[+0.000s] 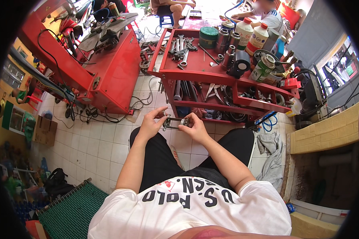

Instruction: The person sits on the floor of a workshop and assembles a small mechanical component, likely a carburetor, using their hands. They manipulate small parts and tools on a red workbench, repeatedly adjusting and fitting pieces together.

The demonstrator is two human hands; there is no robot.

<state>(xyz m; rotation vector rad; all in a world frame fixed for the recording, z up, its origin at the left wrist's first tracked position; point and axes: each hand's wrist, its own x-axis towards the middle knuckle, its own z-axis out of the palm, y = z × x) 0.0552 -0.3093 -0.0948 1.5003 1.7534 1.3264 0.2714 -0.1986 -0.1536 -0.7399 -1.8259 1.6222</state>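
Observation:
Between my knees, above the tiled floor, a small dark metal part [173, 127] with an open frame shape and a paler round end is held level in both hands. My left hand [150, 125] pinches its left end with thumb and fingers, the index finger raised. A small pale bit shows by those fingertips, too small to name. My right hand [196, 129] is closed on the other end, thumb on the near side. The fingers hide both ends of the part, so its exact kind cannot be made out.
Ahead stands a red tool cart [203, 73] with wrenches [182, 49], sockets, bottles and a spray can [263, 67]. A red machine [115, 75] is at the left, cables on the floor near it. A grey cloth [270, 153] lies right of my knee. People sit beyond the cart.

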